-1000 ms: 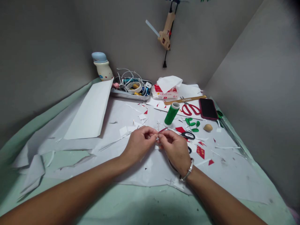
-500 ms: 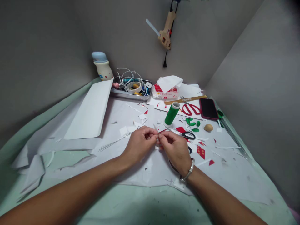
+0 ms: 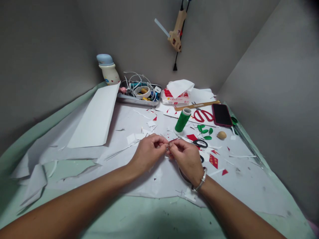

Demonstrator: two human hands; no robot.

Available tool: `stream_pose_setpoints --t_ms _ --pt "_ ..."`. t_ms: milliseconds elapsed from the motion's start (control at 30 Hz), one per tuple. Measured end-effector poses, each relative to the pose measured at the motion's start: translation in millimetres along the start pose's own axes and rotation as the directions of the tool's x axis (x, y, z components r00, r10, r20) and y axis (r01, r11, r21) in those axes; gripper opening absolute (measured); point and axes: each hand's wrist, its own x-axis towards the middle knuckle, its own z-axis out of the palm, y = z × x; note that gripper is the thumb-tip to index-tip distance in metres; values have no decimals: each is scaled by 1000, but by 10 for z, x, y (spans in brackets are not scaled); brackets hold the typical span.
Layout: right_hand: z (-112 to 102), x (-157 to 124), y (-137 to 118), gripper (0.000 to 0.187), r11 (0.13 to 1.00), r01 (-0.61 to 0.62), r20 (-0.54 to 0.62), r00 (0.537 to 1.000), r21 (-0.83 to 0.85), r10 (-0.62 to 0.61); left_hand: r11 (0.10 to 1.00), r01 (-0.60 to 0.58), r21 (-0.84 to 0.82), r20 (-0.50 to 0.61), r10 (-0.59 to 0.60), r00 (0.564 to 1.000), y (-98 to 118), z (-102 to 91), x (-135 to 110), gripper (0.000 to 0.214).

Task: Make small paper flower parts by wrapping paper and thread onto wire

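Observation:
My left hand (image 3: 149, 150) and my right hand (image 3: 185, 155) meet fingertip to fingertip over the white paper sheet (image 3: 139, 172) in the middle of the table. Both pinch a small red and white piece (image 3: 170, 141) between thumb and fingers; its shape is too small to make out. A silver bangle (image 3: 200, 181) circles my right wrist. A green thread spool (image 3: 182, 120) stands just beyond the hands. Red paper scraps (image 3: 213, 161) and a black ring (image 3: 200, 143) lie right of my right hand.
Red-handled scissors (image 3: 203, 115), a wooden ruler (image 3: 196, 106), a dark phone (image 3: 221, 115) and green leaf shapes (image 3: 204, 131) lie at the back right. A metal tray (image 3: 139, 94) of cables and tape, a tissue pack (image 3: 175, 94), a bottle (image 3: 107, 69). A glue gun (image 3: 175, 31) hangs on the wall.
The hands stay together in the same spot; the fingers have shifted slightly on the small piece, whose thin tip no longer sticks up. The view has dipped a little.

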Motion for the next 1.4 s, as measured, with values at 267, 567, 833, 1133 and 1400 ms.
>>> stream_pose_setpoints --t_ms 267,567,833,1133,1400 --pt "-4 11 6 16 999 -2 23 1000 48 1 997 47 -54 35 -45 998 -43 -7 18 13" --pt "-6 6 37 16 1000 13 18 1000 1 -13 996 61 -63 42 -59 997 -28 -3 17 13" --pt "-5 24 56 14 1000 -5 -8 1000 9 5 993 76 -86 34 -74 997 -58 0 20 11" --pt "-76 63 86 9 995 36 -142 990 92 -22 963 206 -174 -16 -212 977 -6 -96 84 21" --pt "-174 131 140 11 964 85 -270 963 253 -14 962 211 -171 -56 -224 973 -36 -165 129 21"
